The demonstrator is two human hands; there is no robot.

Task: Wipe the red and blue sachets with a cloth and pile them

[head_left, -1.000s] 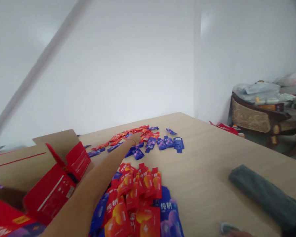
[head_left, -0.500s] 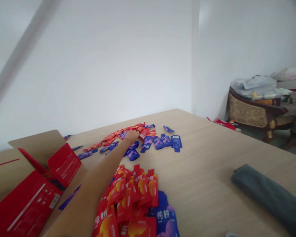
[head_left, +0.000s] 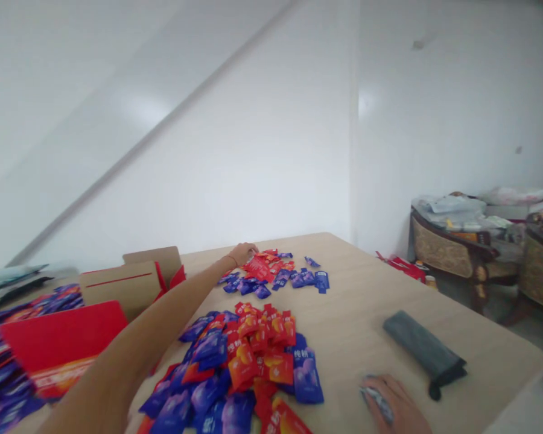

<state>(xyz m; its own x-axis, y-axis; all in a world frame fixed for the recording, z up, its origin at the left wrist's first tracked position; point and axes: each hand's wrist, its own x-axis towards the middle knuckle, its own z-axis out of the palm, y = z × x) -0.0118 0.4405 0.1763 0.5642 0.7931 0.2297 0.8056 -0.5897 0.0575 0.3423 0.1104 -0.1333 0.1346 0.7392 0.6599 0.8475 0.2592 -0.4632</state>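
My left hand (head_left: 245,252) reaches to the far side of the table, at the left edge of a pile of red packets (head_left: 259,269). Its fingers are curled and too small to show what they hold. Purple packets (head_left: 247,286) lie in front of that pile. Nearer, a bigger heap has red packets (head_left: 262,331) and purple packets (head_left: 208,398). At the lower right my right hand (head_left: 393,405) is closed around a small silvery-grey object, resting at the table.
An open red cardboard box (head_left: 63,331) stands on the left, with many more packets (head_left: 4,374) beyond it. A dark grey pouch (head_left: 423,346) lies on the right of the table (head_left: 353,289). Loaded armchairs (head_left: 447,244) stand at the back right.
The view has tilted up and widened. My left hand has shifted to the left edge of the far pile, whose red packets now sit closer together. My right hand has come into view.
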